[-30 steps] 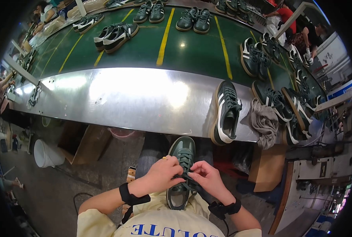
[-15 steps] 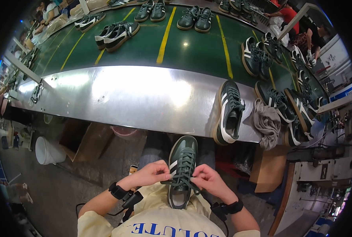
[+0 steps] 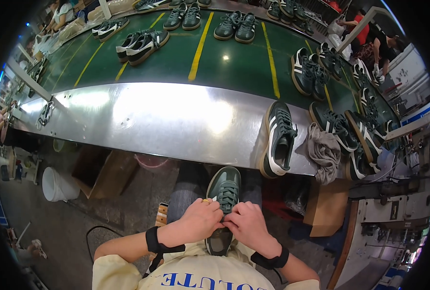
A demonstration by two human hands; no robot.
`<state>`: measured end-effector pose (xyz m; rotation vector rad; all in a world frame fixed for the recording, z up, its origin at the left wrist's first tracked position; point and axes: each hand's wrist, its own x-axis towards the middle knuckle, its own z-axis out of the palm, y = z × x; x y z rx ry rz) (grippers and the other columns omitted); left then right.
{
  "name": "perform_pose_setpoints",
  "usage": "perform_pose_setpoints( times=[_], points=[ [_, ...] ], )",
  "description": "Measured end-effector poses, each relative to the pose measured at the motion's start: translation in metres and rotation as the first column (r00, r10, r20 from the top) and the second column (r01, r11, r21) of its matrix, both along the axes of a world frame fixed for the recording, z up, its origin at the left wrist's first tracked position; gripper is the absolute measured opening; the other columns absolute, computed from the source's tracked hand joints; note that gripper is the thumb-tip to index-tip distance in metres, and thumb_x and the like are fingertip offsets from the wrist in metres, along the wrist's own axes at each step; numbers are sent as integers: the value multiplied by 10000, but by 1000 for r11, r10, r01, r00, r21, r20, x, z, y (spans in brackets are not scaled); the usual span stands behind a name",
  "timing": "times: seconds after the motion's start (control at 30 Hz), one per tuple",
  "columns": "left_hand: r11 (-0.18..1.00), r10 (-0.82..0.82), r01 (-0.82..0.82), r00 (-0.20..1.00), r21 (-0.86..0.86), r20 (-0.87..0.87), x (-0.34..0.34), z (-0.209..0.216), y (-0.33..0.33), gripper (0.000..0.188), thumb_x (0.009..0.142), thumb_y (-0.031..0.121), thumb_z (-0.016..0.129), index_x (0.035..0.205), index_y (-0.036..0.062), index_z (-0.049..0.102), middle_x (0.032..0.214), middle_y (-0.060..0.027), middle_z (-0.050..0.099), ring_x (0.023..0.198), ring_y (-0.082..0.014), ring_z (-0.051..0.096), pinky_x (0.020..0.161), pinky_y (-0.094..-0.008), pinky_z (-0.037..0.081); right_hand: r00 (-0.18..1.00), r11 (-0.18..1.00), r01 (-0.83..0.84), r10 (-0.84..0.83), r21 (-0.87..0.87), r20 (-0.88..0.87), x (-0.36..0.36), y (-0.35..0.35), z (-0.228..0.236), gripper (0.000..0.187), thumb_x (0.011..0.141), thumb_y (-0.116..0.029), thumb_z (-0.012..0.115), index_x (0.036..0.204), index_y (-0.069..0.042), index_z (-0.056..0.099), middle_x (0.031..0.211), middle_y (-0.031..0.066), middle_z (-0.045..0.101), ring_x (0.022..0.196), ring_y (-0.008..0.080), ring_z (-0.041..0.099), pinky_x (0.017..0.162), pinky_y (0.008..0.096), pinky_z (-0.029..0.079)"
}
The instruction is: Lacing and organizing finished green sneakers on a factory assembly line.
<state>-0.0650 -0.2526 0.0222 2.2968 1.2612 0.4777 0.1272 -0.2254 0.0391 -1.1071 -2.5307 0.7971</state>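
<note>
A dark green sneaker (image 3: 227, 182) with white stripes rests on my lap, toe pointing away from me. My left hand (image 3: 200, 220) and my right hand (image 3: 249, 223) meet over its tongue, fingers pinched together at the top of the lacing. Both hands grip the shoelace, though the fingers cover most of the held ends. Further down the eyelets, the crossed laces (image 3: 228, 191) lie flat. A similar sneaker (image 3: 279, 140) stands on the metal ledge ahead and to the right, toe away from me.
The metal ledge (image 3: 176, 116) borders a green conveyor (image 3: 176, 60) carrying pairs of sneakers. A grey rag (image 3: 324, 152) hangs at the ledge's right end beside more shoes. Below are a white bucket (image 3: 58, 185) and a cardboard box (image 3: 327, 208). People work at the far sides.
My hands have come together over the tongue from either side of the shoe. The lace ends that were spread apart are now mostly covered by my fingers.
</note>
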Motion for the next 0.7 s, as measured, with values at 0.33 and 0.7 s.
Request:
perform_pose_setpoints(
  times=[0.33,0.7],
  points=[
    [995,97,-99,979,1,178,-1,15,0,218,710,275,745,744,112,604,780,-34,508,788,-223,545,672,-341,380,614,394,30,-733,-919,-294,44,-12,0,86,946,-113,521,961,-33,493,843,70,612,724,133,568,682,254,462],
    [767,235,239,759,-595,608,-84,6,-7,180,846,166,648,744,59,545,827,-43,541,817,-167,533,753,-323,420,371,283,-128,-875,-950,-311,92,-17,12,93,919,-79,534,1008,-52,526,600,-21,480,534,60,480,694,277,489]
  ],
)
